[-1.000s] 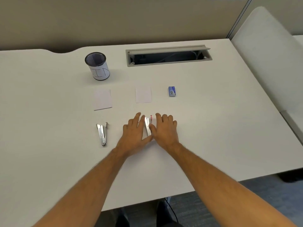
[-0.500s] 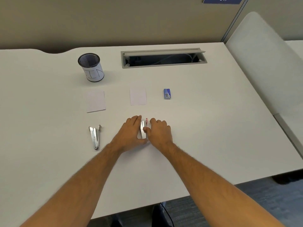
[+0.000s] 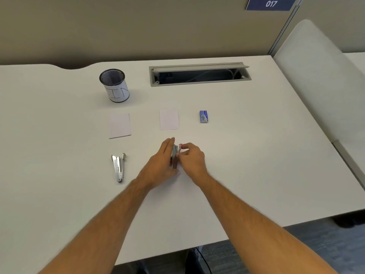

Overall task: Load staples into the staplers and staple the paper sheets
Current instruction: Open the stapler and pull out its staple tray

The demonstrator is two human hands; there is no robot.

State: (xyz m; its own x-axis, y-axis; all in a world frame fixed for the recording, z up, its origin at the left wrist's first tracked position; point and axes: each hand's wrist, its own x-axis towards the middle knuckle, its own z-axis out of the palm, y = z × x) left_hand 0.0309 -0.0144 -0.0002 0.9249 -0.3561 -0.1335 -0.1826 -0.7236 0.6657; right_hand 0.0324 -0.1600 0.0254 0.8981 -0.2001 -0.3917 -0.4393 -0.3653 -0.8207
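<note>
Below the right paper sheet [image 3: 169, 119], left hand [image 3: 161, 165] fingers straight against stapler [image 3: 175, 157]; right hand [image 3: 191, 158] pinched its red end. I'd brace the body and pull gently.

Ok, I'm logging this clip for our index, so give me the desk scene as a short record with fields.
held stapler: between both hands, on the desk
left hand: fingers straight along its side
right hand: pinching its red-tipped end
spare stapler: lying untouched, left
paper sheets: two, and, unstapled
staple box: blue, right of sheets
mesh cup: far left
</note>
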